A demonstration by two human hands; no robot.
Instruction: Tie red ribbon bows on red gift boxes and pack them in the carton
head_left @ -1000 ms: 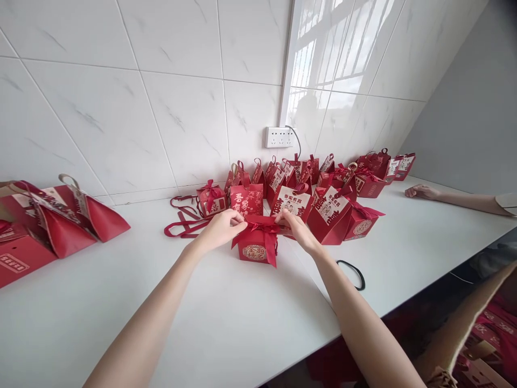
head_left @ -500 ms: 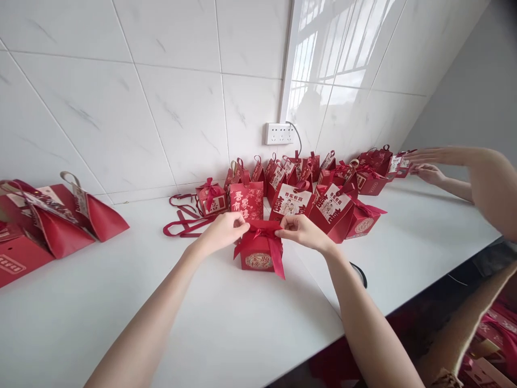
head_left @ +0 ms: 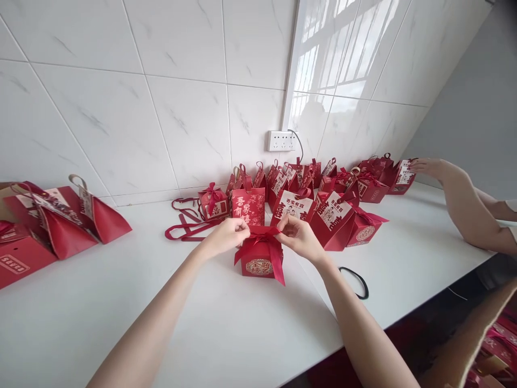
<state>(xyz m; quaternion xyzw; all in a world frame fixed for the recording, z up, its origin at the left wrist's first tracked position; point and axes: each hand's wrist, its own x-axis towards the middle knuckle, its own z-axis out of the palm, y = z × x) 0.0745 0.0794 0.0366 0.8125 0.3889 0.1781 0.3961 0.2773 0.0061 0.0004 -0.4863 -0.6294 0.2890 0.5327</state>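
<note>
Left hand (head_left: 228,235) at ten o'clock, right hand (head_left: 301,237) at two, each grip pinched on the box (head_left: 259,268)'s red bow (head_left: 263,233); uneven pulling could loosen it

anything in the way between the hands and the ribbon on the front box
Nothing visible: the left hand and right hand pinch the ribbon on either side of its knot. More red boxes stand behind the front box.
</note>
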